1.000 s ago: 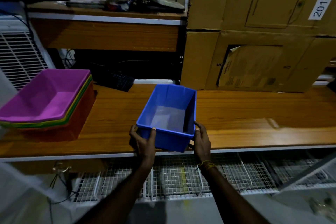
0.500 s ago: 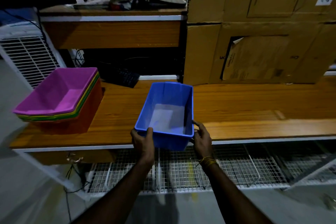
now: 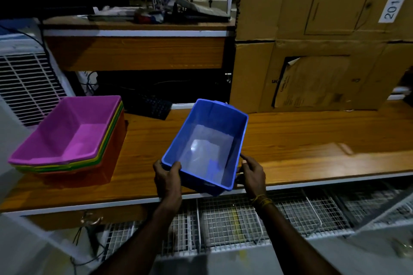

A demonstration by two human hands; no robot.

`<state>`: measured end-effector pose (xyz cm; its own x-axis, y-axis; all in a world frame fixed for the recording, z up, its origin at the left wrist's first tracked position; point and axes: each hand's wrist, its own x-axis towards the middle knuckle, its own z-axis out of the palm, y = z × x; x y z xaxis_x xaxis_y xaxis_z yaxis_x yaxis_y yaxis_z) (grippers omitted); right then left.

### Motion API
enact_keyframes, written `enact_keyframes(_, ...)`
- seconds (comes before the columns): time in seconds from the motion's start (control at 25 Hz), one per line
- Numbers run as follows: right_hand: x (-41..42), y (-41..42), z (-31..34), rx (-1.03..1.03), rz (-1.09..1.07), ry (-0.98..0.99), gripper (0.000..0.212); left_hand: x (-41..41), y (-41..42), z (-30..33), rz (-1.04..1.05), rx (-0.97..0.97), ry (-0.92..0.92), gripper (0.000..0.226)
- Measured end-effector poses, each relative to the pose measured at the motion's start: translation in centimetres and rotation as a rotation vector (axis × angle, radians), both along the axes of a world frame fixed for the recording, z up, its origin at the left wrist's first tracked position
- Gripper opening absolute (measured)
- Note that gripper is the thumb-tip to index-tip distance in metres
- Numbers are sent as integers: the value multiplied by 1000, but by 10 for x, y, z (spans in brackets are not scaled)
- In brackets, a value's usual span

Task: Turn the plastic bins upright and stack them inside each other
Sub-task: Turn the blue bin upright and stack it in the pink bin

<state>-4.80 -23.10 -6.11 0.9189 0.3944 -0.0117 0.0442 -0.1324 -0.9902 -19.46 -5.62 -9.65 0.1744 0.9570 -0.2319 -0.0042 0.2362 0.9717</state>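
An empty blue bin (image 3: 207,147) is upright, mouth up, held slightly tilted over the front edge of the wooden table (image 3: 301,138). My left hand (image 3: 167,176) grips its near left corner, thumb over the rim. My right hand (image 3: 252,174) holds its near right corner. At the table's left end sits a stack of nested bins (image 3: 67,140), all upright: a purple one on top, thin yellow and green rims under it, an orange one at the bottom.
Large cardboard boxes (image 3: 324,51) stand at the back right of the table. A dark keyboard (image 3: 148,107) lies at the back under a wooden shelf (image 3: 134,51). A white grille (image 3: 24,87) is at far left. Wire racks (image 3: 257,219) lie below the table.
The blue bin has been lifted a little and turned, its far end now swung to the right. Both hands kept their grip on its near corners.
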Motion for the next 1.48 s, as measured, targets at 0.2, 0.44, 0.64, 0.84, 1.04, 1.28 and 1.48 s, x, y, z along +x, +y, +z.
enact_keyframes(0.2,-8,45,7,-41,-36,-72,30,-9,45,9,-6,-39,52,37)
enact_keyframes(0.44,-16,78,22,-56,26,-183,39,-11,76,16,-57,51,172,38)
enact_keyframes(0.64,-27,96,13,-84,97,-286,52,-11,119,41,-113,69,146,37)
enact_keyframes(0.84,-42,116,26,-325,52,-631,37,-8,143,59,-211,113,88,41)
enact_keyframes(1.04,-61,143,25,-409,119,-811,25,-5,114,56,-329,123,26,66)
enact_keyframes(1.28,-68,153,17,-509,130,-830,29,-24,95,41,-342,177,390,68)
enact_keyframes(1.48,-53,141,10,-744,154,-864,26,-29,117,37,-371,32,258,41)
